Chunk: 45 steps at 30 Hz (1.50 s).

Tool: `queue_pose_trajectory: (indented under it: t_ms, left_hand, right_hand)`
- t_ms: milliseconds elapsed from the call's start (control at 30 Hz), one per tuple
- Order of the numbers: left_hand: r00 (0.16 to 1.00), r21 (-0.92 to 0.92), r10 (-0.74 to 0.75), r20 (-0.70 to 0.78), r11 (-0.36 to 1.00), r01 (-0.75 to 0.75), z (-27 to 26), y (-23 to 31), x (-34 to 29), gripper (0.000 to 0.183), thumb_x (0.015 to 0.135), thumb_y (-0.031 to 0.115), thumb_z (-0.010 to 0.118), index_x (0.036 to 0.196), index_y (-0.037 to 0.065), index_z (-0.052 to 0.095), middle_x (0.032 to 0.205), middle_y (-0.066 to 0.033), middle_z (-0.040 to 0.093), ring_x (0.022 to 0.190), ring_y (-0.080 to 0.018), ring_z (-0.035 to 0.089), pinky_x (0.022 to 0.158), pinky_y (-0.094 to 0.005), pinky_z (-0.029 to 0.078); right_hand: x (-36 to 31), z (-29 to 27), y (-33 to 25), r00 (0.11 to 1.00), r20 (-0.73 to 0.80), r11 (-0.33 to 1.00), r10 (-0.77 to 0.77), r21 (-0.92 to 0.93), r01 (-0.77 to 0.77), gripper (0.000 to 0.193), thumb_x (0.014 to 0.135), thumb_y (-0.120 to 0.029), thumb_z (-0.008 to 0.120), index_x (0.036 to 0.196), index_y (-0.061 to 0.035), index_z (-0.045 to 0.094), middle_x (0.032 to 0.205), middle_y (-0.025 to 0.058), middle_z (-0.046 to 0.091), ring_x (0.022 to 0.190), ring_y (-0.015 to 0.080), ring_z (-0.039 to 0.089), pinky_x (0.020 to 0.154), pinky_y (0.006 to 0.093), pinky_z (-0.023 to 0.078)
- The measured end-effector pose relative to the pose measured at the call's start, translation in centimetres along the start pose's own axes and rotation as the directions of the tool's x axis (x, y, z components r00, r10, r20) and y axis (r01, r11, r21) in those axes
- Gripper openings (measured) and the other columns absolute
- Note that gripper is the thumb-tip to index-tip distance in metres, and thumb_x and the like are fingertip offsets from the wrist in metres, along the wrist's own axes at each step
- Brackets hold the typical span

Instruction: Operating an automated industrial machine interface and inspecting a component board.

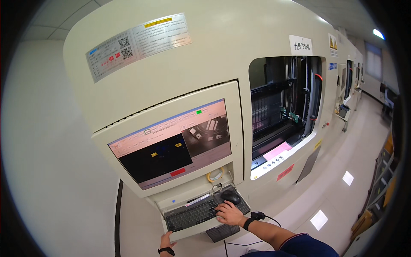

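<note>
My right hand [230, 213] rests over the right part of a black keyboard [192, 216], fingers stretched onto the keys, just below a black mouse [230, 197]. It holds nothing. At the near left corner of the pull-out keyboard tray [188, 231], my left hand [167, 240] grips the edge; some of its fingers are hidden. A pen-like white and red stick [198, 200] lies along the top of the keyboard. Above the tray, a monitor [171, 143] set in the cream machine shows a dark panel and a grey camera picture.
Right of the monitor, the machine [205, 51] has an open window [282, 111] with dark rails inside and a pink sheet [277, 151] on its sill. A yellow tape roll [215, 174] sits above the tray. Cables hang near my right wrist. Shelving [376, 188] stands across the aisle.
</note>
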<state>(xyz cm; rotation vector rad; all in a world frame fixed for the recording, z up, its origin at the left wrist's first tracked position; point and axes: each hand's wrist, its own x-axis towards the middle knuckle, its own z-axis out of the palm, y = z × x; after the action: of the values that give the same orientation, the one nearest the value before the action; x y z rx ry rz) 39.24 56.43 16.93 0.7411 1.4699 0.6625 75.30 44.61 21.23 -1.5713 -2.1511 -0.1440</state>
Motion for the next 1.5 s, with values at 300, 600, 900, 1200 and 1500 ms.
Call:
queue_pose_trajectory:
  t_ms: [300,600,900,1200,1500]
  left_hand:
    - [1.000,-0.019,-0.025,0.000,0.999,0.025,-0.1,-0.1,0.4,0.048,0.074,0.029,0.065,0.112,0.007,0.048,0.099,-0.0102,0.057,0.094,-0.0279,0.056,0.076,-0.0481,0.045]
    - [0.998,-0.035,-0.050,-0.043,0.998,0.049,0.0,-0.1,0.7,0.052,0.072,0.029,0.068,0.114,0.007,0.046,0.101,-0.0119,0.056,0.096,-0.0299,0.055,0.077,-0.0498,0.045]
    - [0.999,-0.032,-0.033,-0.036,0.999,0.032,0.2,0.2,0.0,0.052,0.072,0.029,0.067,0.114,0.008,0.046,0.100,-0.0114,0.057,0.094,-0.0301,0.057,0.077,-0.0492,0.045]
    - [1.000,-0.006,0.012,-0.022,1.000,-0.012,-0.4,-1.0,1.2,0.053,0.075,0.037,0.066,0.115,0.008,0.047,0.101,-0.0118,0.058,0.093,-0.0301,0.057,0.075,-0.0481,0.046]
    - [0.973,0.153,0.153,-0.171,0.980,-0.127,0.1,-1.4,1.5,0.073,0.086,0.068,0.035,0.111,0.004,0.057,0.092,-0.0097,0.064,0.081,-0.0245,0.062,0.063,-0.0412,0.050]
  right_hand:
    - [0.0,0.0,-0.1,0.997,-0.030,0.996,0.077,-0.039,-0.079,0.033,0.088,-0.036,0.050,0.096,-0.0054,0.058,0.117,0.0074,0.054,0.118,0.0212,0.042,0.108,0.0448,0.022]
    - [0.1,-0.1,-0.1,0.999,-0.036,1.000,0.004,-0.001,-0.004,0.027,0.088,-0.036,0.050,0.095,-0.0115,0.060,0.120,0.0069,0.051,0.120,0.0221,0.041,0.108,0.0447,0.022]
    - [0.1,0.3,0.0,0.997,-0.071,0.999,0.023,0.039,-0.021,0.035,0.087,-0.038,0.052,0.103,-0.0079,0.055,0.122,0.0075,0.051,0.120,0.0229,0.042,0.108,0.0433,0.022]
    - [0.1,-0.1,-0.2,0.998,-0.062,0.999,0.033,0.009,-0.032,0.037,0.087,-0.039,0.052,0.105,-0.0072,0.053,0.122,0.0089,0.051,0.119,0.0234,0.043,0.108,0.0430,0.022]
    - [0.1,-0.2,-0.3,0.997,-0.078,1.000,0.011,-0.007,-0.011,0.028,0.086,-0.037,0.053,0.087,-0.0110,0.061,0.119,0.0075,0.052,0.119,0.0242,0.042,0.108,0.0460,0.022]
